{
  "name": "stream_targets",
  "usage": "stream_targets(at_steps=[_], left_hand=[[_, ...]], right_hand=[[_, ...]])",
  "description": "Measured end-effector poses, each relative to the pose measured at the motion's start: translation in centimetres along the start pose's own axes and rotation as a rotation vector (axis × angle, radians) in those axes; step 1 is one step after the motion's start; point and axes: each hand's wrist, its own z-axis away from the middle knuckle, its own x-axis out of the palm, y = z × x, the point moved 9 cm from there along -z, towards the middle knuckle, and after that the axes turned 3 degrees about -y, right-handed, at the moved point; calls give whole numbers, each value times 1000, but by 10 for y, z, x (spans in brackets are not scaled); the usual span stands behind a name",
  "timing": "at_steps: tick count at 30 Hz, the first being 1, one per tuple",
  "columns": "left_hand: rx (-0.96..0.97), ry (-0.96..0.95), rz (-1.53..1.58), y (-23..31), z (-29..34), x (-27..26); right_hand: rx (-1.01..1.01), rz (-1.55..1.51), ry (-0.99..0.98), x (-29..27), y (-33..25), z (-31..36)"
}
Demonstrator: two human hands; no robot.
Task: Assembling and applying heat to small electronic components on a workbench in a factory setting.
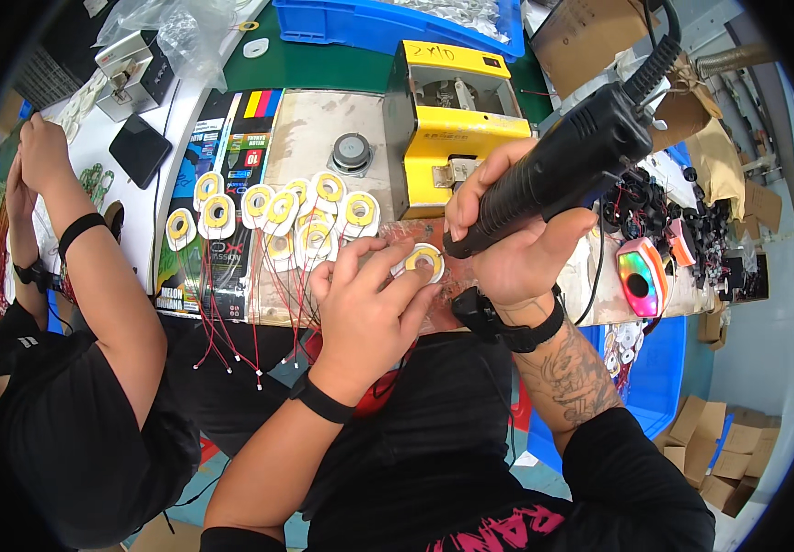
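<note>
Fingers of the left hand [366,304] pinch a small white-and-yellow ring part [422,261] flat against the worn board [309,129], just in front of the yellow machine [447,129]. The right hand [507,230] is wrapped tight around a black power screwdriver [567,166], its tip right beside the ring. If the tip slips off, it could likely jab the holding fingertips or skid the ring toward the cluster of finished rings [277,216] left of the machine, tangling their red wires [226,322].
</note>
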Motion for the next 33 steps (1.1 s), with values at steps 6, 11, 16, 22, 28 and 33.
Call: stream_targets(at_steps=[6,11,16,22,28,33], left_hand=[[7,-4,1,0,-2,0],[18,9,-1,3,-2,-1],[17,29,-2,3,1,1],[38,23,14,9,1,-5],[26,-16,10,6,1,-6],[24,-5,29,6,1,-3]], right_hand=[[-14,100,-14,4,4,0],[-9,145,-50,8,7,6],[-24,100,-68,9,10,3],[-209,-30,43,-22,-35,-27],[-254,62,21,-29,-23,-54],[-226,80,36,-32,-14,-43]])
